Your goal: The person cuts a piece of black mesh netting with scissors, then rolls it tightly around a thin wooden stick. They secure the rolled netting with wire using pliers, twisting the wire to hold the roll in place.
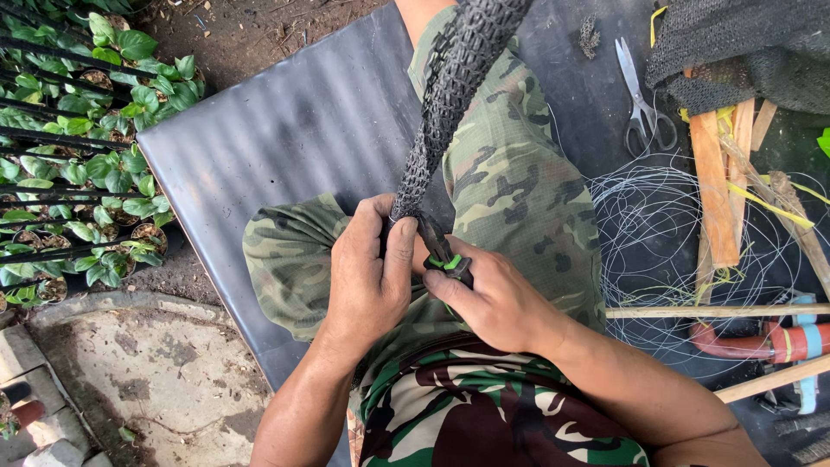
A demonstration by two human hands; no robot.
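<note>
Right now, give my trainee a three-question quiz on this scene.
1. True or false: the left hand grips the rolled black mesh.
2. Which tool does the right hand hold? A) scissors B) pliers with black-and-green handles C) hammer
3. Fill in: the scissors lie on the black sheet, just above a tangle of thin ____.

Key
1. True.
2. B: the pliers meet the mesh's lower end.
3. Wire: the loose wire coils beside the wooden sticks.
</note>
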